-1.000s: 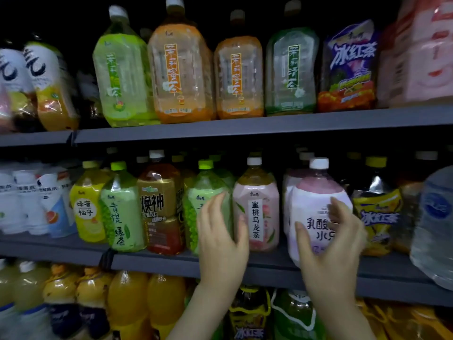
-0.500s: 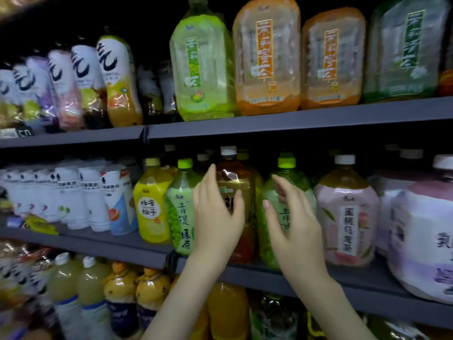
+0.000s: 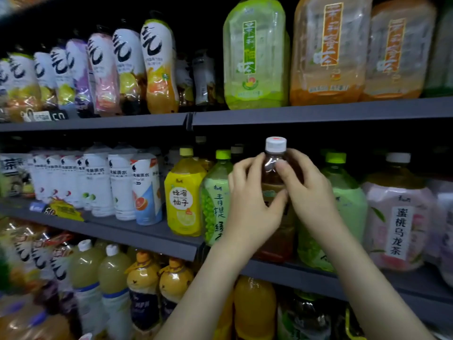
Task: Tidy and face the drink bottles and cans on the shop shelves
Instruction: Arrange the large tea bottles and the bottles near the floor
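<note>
Hands, left hand (image 3: 247, 209) and right hand (image 3: 308, 190), gripping brown bottle (image 3: 274, 177)

Brown tea bottle (image 3: 274, 182), white cap, upright on mid shelf (image 3: 137, 235), btwn 2 green-cap bottles.

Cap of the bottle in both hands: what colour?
White cap with a small red mark on top; head view.

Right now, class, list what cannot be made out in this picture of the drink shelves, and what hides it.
1. Head view: label of the brown bottle, covered by the left hand and right hand.
2. Head view: caps of the big top-shelf bottles, cut off by the upper edge.
3. Head view: print on the shelf-edge tags, too blurred.
</note>
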A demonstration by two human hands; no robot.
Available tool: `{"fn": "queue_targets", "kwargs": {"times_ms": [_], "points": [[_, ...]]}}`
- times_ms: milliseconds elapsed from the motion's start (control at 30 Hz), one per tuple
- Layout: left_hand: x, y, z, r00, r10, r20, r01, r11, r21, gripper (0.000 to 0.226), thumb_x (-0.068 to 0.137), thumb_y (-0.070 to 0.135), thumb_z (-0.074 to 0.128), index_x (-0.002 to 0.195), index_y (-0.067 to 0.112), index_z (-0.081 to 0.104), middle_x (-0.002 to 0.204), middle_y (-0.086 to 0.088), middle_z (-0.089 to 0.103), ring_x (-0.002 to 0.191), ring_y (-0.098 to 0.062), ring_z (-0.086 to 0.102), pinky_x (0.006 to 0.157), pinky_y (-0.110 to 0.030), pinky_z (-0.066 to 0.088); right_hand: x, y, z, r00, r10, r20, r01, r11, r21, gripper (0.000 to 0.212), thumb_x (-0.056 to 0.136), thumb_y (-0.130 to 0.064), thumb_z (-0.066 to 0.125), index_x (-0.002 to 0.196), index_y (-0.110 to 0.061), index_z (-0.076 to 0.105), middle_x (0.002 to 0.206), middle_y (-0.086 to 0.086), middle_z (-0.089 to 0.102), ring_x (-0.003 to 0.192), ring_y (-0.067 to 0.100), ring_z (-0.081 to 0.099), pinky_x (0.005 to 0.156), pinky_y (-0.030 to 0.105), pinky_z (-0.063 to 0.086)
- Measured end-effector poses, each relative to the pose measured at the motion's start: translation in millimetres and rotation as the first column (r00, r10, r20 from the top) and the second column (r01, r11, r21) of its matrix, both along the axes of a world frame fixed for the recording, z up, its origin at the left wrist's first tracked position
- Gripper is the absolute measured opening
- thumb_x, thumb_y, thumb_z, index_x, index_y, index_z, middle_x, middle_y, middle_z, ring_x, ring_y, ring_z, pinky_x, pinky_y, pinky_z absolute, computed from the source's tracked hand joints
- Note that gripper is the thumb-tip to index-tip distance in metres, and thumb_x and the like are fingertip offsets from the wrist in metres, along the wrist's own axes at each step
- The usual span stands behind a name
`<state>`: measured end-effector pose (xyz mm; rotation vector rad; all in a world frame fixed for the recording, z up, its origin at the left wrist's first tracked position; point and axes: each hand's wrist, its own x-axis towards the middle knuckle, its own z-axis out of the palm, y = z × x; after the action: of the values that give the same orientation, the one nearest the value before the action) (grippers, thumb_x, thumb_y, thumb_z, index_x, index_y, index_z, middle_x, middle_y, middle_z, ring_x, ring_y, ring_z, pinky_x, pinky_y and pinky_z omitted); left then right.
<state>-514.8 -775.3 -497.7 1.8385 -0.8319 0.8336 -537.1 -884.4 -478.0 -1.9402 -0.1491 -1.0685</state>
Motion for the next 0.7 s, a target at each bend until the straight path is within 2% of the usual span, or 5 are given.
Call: {"fn": "queue_targets", "kwargs": {"times_ms": [100,233,433,600,700], "points": [[-1,22,-6,0.991,-0.136,-0.017,0.137,0.984,0.114,0.07,0.086,0.023,0.053,0.149,0.018,0.022,0.144,0.003,0.025,0.138,-0.009,0.021,0.113,-0.024,0.021,0,12,6,1.0,0.002,0.019,-0.002,1.0,0.0,0.029,0.09,-0.034,0.057,0.117,-0.023,0.06,0.109,-0.006,0.065,0.102,0.01,0.058,0.079,0.022,0.042],[7,50,-4,0.963,-0.257,-0.084,0.266,0.953,0.142,0.066,0.091,0.008,0.054,0.148,0.021,0.024,0.148,0.012,0.023,0.137,0.004,0.019,0.107,-0.005,0.017,7,25,16,1.0,-0.028,-0.01,0.028,0.999,-0.016,0.02,0.087,-0.043,0.059,0.097,-0.026,0.063,0.092,-0.002,0.066,0.095,0.018,0.06,0.082,0.037,0.049],[20,67,11,0.909,-0.397,-0.126,0.392,0.918,-0.065,0.044,0.089,0.008,0.061,0.127,0.028,0.052,0.128,0.017,0.05,0.118,0.012,0.045,0.1,-0.01,0.035,1,36,19,0.988,-0.149,0.03,0.148,0.988,0.042,0.02,0.087,-0.047,0.057,0.093,-0.03,0.066,0.089,0.001,0.068,0.09,0.019,0.062,0.082,0.042,0.049],[47,112,15,0.968,-0.216,-0.128,0.203,0.973,-0.11,0.03,0.088,0.018,0.064,0.105,0.041,0.057,0.115,0.015,0.055,0.11,-0.008,0.056,0.096,-0.032,0.048,-17,54,33,0.999,-0.047,0.001,0.047,0.989,0.14,0.019,0.088,-0.039,0.061,0.086,-0.023,0.07,0.078,-0.001,0.072,0.078,0.013,0.068,0.08,0.043,0.055],[71,141,9,0.988,0.01,-0.154,-0.026,0.994,-0.105,0.034,0.084,0.022,0.068,0.114,0.03,0.055,0.113,0.012,0.05,0.113,-0.017,0.052,0.096,-0.04,0.046,-17,73,37,0.999,0.031,-0.021,-0.027,0.988,0.154,0.019,0.087,-0.039,0.063,0.079,-0.024,0.072,0.077,-0.006,0.074,0.076,0.009,0.069,0.077,0.036,0.055]]}}
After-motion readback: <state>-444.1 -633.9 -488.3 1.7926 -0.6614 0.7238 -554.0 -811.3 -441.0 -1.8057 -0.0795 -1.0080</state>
